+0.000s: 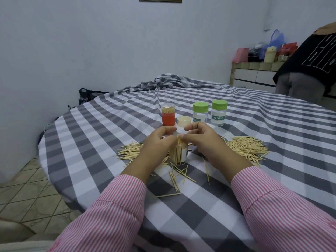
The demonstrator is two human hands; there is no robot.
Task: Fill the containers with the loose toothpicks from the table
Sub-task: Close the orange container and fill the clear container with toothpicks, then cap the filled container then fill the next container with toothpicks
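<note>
A clear container [179, 154] packed with upright toothpicks stands on the checked tablecloth between my hands. My left hand [156, 142] curls round its upper left side. My right hand [201, 140] pinches the tips of the toothpicks sticking out of its top. Loose toothpicks lie in a pile at the right [247, 147], a smaller pile at the left [130, 151], and several scattered ones in front [179, 176]. Behind stand an orange container [168, 116] full of toothpicks, two green-lidded containers [200, 112] [219, 112] and a cream lid [184, 120].
The round table [101, 135] has its edge at the left, with tiled floor [27, 188] below. The cloth is bunched [169, 80] at the far side. A person in dark clothes [309, 70] stands at the far right by a cluttered counter [254, 70].
</note>
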